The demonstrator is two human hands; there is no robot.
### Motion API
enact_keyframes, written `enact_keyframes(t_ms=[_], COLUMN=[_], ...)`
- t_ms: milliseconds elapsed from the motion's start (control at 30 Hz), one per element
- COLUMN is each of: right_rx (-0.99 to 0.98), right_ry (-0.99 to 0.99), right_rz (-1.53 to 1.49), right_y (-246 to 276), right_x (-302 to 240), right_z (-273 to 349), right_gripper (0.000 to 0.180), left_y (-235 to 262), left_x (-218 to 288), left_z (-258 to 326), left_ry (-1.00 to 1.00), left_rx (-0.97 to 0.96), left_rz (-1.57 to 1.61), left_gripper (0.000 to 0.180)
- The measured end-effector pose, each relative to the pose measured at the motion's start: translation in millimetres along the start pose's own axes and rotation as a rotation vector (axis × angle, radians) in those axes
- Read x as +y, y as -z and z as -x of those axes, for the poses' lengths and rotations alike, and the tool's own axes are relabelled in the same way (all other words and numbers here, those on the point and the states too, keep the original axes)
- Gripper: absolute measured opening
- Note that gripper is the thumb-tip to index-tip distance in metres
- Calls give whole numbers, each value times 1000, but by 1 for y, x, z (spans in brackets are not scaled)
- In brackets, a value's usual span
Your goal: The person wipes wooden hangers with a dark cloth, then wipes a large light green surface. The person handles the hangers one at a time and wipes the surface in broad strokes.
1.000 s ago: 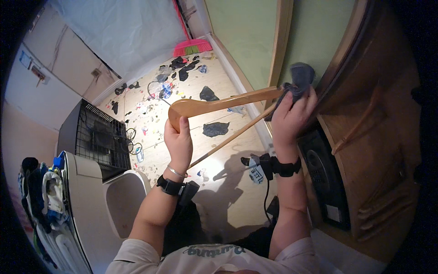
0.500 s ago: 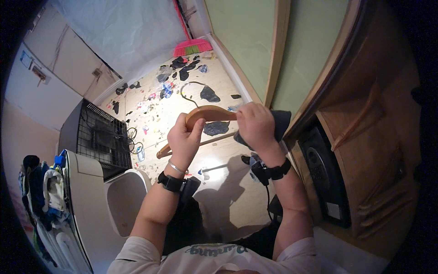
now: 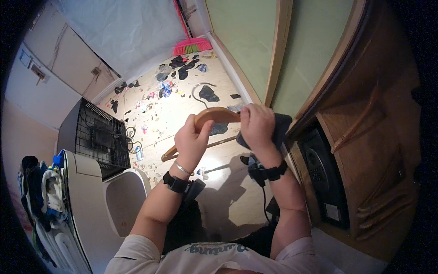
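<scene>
From my end, the right shoulder of the wooden clothes hanger (image 3: 219, 114) is hidden by the right hand (image 3: 258, 127), and I can't make out whether the dark cloth (image 3: 282, 130) showing behind that hand is gripped too. Its fingers are curled closed over the hanger's arm. I see the left hand (image 3: 191, 140) pinching the hanger's other shoulder, thumb on the near side. The hanger is above the littered floor (image 3: 226, 196), metal hook pointing away.
</scene>
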State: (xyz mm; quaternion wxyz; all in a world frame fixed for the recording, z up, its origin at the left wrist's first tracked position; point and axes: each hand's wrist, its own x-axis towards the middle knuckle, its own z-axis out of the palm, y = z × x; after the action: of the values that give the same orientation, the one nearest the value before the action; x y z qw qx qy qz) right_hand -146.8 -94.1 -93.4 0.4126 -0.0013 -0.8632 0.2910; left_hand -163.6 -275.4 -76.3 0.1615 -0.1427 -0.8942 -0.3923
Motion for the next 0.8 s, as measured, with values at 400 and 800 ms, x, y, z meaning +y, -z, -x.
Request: enact_keyframes(t_ms=[400, 800], right_rx=[305, 422], right_ry=[-251, -201], right_rz=[0, -333], right_y=[13, 29], right_x=[58, 13], right_z=[-8, -21], right_gripper=[24, 20], left_y=[17, 10], left_x=[-22, -41], left_z=[-21, -36], left_ry=[92, 172], left_rx=[126, 251], left_rz=[52, 155], left_gripper=[34, 31])
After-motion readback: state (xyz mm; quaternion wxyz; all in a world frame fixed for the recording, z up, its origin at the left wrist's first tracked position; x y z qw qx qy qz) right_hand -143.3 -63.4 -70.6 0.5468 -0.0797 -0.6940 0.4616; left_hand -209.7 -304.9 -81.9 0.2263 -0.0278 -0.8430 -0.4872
